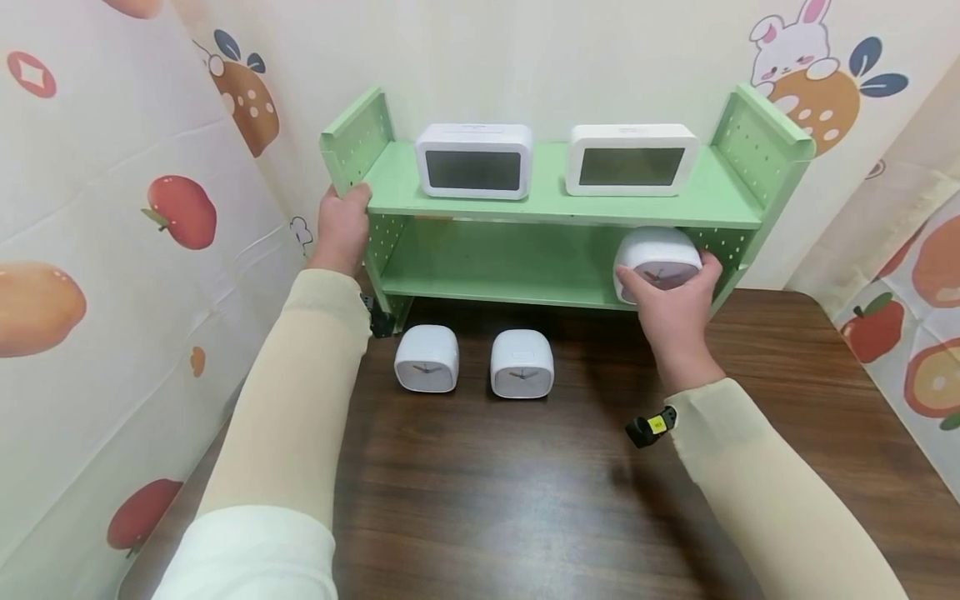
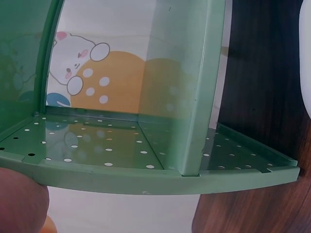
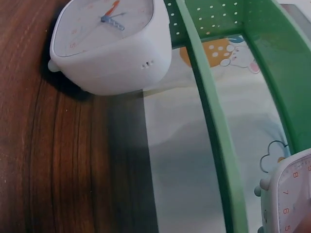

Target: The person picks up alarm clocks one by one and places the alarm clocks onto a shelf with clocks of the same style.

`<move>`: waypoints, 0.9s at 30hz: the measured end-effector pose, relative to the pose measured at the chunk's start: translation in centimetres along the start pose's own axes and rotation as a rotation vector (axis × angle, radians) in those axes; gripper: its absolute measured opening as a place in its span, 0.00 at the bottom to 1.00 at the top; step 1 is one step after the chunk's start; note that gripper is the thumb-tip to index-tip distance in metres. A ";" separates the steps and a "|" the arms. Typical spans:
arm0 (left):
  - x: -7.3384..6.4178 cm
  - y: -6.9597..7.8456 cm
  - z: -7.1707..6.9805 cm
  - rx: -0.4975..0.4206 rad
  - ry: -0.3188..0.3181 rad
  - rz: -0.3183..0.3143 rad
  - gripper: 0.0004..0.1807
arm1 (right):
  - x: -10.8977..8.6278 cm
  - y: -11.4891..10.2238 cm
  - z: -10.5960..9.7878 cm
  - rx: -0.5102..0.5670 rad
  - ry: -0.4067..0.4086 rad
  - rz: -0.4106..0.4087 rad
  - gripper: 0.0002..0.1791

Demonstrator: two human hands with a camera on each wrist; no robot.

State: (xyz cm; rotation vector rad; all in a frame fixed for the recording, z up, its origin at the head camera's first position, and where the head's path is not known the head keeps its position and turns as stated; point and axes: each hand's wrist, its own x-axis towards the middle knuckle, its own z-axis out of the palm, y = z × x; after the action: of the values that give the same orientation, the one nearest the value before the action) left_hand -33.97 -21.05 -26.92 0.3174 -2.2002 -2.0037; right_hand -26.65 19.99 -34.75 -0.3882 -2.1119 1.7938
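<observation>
My right hand (image 1: 675,312) grips a small white alarm clock (image 1: 658,250) by its sides, thumb at the left. That clock is at the front of the lower tier of a green metal shelf (image 1: 495,262), near its right end. In the right wrist view the held clock (image 3: 286,194) shows only in part, with small feet below it. My left hand (image 1: 343,225) holds the shelf's left side panel at the front edge. Its thumb (image 2: 22,201) lies against that edge in the left wrist view, and the other fingers are out of sight.
Two white rectangular digital clocks (image 1: 474,162) (image 1: 632,161) stand on the upper tier. Two more rounded white clocks (image 1: 427,358) (image 1: 522,364) stand on the dark wooden table (image 1: 510,483) in front of the shelf. Fruit-patterned sheets (image 1: 112,250) hang behind and at both sides.
</observation>
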 end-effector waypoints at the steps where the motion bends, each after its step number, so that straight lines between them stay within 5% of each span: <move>1: 0.0 0.0 0.0 0.001 0.002 0.001 0.27 | 0.2 0.2 0.2 -0.003 -0.002 -0.002 0.63; 16: -0.3 0.4 0.4 0.016 0.004 -0.024 0.27 | 1.4 1.1 1.5 -0.038 0.004 -0.099 0.64; 27: -0.8 0.6 0.3 0.017 0.005 -0.025 0.28 | 1.8 0.9 1.5 -0.065 -0.034 -0.088 0.66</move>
State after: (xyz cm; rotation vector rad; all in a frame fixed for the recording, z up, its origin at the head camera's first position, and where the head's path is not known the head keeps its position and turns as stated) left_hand -33.31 -20.54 -26.31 0.3536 -2.2227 -1.9955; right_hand -28.90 19.56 -35.67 -0.2788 -2.1793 1.6980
